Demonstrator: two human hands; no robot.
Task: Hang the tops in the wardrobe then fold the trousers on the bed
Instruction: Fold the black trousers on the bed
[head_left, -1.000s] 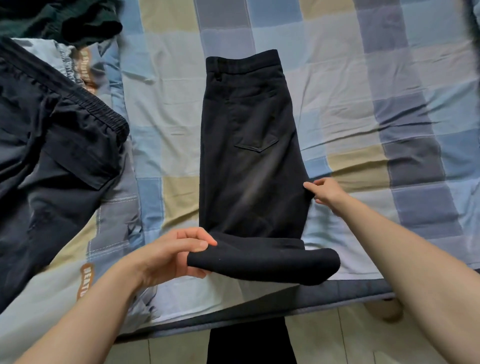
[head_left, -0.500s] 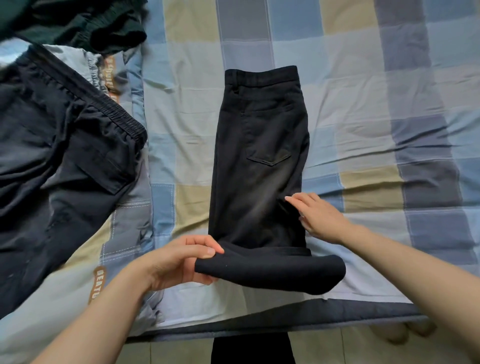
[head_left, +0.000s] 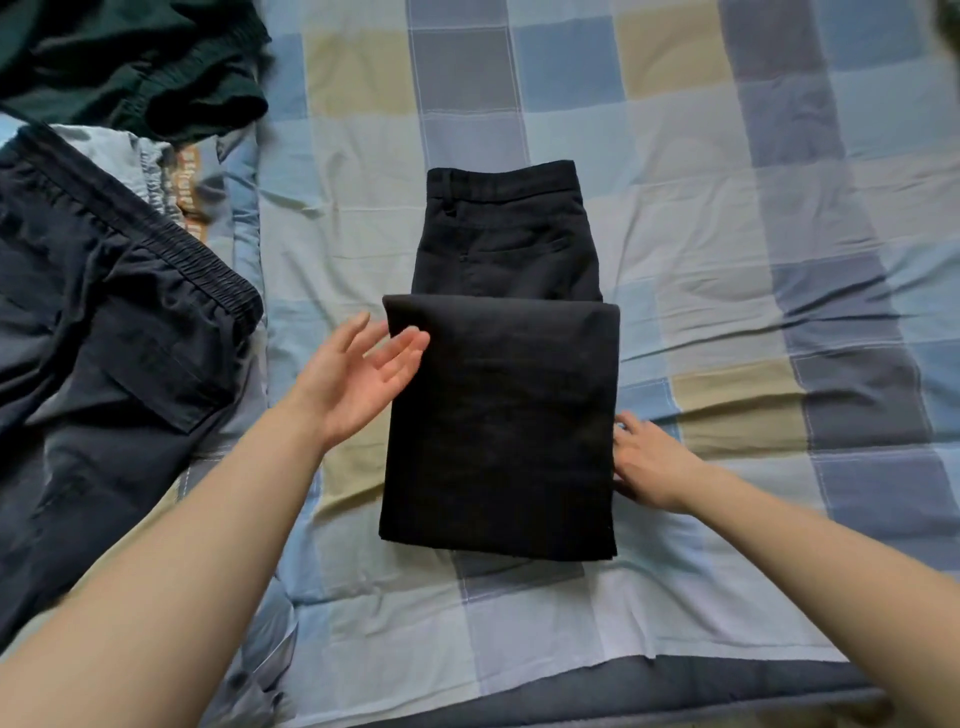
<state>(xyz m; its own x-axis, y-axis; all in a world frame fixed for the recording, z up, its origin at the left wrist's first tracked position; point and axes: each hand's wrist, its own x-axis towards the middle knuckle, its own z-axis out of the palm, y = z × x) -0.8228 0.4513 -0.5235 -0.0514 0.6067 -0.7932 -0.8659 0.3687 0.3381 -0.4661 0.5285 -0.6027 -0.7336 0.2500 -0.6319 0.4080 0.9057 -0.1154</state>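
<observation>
Head view: right hand (head_left: 649, 462) at 4 o'clock, fingers relaxed, touching right edge of folded black trousers (head_left: 498, 426) at centre of checked bed (head_left: 727, 234). Left hand (head_left: 358, 379) at 9 o'clock, fingers spread, palm up, holding nothing, fingertips over trousers' left edge. Dark trousers (head_left: 104, 338) far left.

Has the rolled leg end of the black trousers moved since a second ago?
Yes. The black trousers' leg end went up the bed, now lying flat just below the waistband.
</observation>
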